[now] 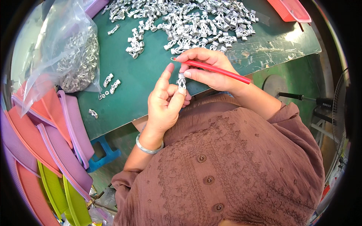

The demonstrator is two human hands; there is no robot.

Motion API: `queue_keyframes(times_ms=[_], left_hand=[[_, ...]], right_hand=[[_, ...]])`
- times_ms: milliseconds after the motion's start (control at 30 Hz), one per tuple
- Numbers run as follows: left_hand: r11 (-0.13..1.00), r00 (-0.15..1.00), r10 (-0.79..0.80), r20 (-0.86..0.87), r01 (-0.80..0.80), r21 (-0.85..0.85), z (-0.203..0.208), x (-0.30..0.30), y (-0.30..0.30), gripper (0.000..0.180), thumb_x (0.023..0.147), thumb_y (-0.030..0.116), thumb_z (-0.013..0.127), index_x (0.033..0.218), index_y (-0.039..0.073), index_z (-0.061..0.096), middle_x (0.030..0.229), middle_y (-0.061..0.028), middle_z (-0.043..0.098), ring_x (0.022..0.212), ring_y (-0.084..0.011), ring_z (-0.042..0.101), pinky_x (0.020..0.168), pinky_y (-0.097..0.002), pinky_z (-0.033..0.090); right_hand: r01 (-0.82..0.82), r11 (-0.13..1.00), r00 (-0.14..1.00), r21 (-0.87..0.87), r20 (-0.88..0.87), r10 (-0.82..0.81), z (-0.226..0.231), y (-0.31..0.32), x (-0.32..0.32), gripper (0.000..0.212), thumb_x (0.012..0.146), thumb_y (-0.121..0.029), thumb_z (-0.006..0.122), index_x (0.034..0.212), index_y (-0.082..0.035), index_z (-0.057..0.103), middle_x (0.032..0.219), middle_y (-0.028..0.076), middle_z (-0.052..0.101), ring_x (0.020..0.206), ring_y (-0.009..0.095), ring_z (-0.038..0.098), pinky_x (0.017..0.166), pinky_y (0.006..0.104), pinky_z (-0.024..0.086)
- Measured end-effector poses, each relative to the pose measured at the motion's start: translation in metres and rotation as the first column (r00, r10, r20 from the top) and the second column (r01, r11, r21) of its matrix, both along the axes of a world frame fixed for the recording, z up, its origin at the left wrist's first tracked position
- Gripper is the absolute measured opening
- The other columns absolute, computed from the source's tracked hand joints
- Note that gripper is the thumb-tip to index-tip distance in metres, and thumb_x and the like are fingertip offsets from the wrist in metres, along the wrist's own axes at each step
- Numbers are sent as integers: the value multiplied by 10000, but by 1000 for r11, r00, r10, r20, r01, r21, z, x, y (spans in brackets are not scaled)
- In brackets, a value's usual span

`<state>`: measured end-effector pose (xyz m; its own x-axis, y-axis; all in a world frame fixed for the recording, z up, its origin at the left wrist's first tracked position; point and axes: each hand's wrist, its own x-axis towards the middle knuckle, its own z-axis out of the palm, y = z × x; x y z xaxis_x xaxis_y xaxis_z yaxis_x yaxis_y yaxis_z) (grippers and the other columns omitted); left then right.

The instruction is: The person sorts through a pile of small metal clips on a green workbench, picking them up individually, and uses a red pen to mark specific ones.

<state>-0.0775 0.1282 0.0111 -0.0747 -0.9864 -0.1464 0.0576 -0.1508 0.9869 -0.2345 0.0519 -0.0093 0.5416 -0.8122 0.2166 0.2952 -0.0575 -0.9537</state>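
Note:
My left hand (166, 100) pinches a small braided white-grey cord piece (181, 82) between thumb and fingers, upright above the table's near edge. The index finger stretches up beside it. In my right hand (213, 69) lies a slim red stick tool (226, 72), slanting down to the right; a small pale loop shows at its upper left tip. That hand's thumb and fingers also meet at the silvery ribbed top of the cord piece. On the table to the left lie a few similar cord pieces (114, 86) and small metal rings (106, 92).
A large heap of cord pieces (203, 26) covers the far part of the green table (124, 81). At the left stands a clear plastic bag (81, 56) full of small rings. Coral, purple and green mesh items (56, 139) hang below it. A red basket (290, 11) sits far right.

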Motion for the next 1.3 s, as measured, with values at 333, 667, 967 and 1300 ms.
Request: queue_keyframes(times_ms=[333, 667, 967, 1300], left_hand=[[999, 999, -37, -38, 38, 25, -4, 2, -3, 555, 872, 97, 493, 1340, -11, 215, 761, -60, 589, 639, -89, 554, 582, -205, 455], [995, 990, -91, -108, 96, 39, -6, 7, -6, 323, 902, 144, 457, 1179, -24, 453, 771, -57, 591, 647, -93, 543, 584, -211, 452], [986, 972, -136, -191, 151, 68, -4, 12, -9, 301, 917, 211, 418, 1060, -33, 522, 779, -78, 595, 659, -122, 550, 602, -239, 449], [987, 955, -101, -278, 130, 91, -3, 16, -8, 283, 910, 186, 397, 992, -31, 559, 712, -80, 595, 593, -128, 546, 561, -234, 442]], right_hand=[[-2, 996, 996, 91, 85, -6, -2, 0, -3, 257, 787, 45, 573, 1041, 5, 557, 917, 56, 581, 856, 106, 557, 766, 239, 464], [118, 947, 974, 299, 151, -169, 10, -5, -15, 254, 789, -21, 601, 1036, -13, 542, 878, 57, 595, 741, 101, 554, 671, 225, 469], [128, 945, 978, 300, 122, -172, 14, -3, 2, 260, 789, -37, 607, 1038, 2, 541, 854, 59, 587, 715, 106, 543, 652, 226, 463], [83, 923, 992, 376, 58, -113, 14, -1, 10, 206, 789, -61, 607, 980, -12, 549, 792, 31, 579, 659, 81, 541, 596, 209, 456]])
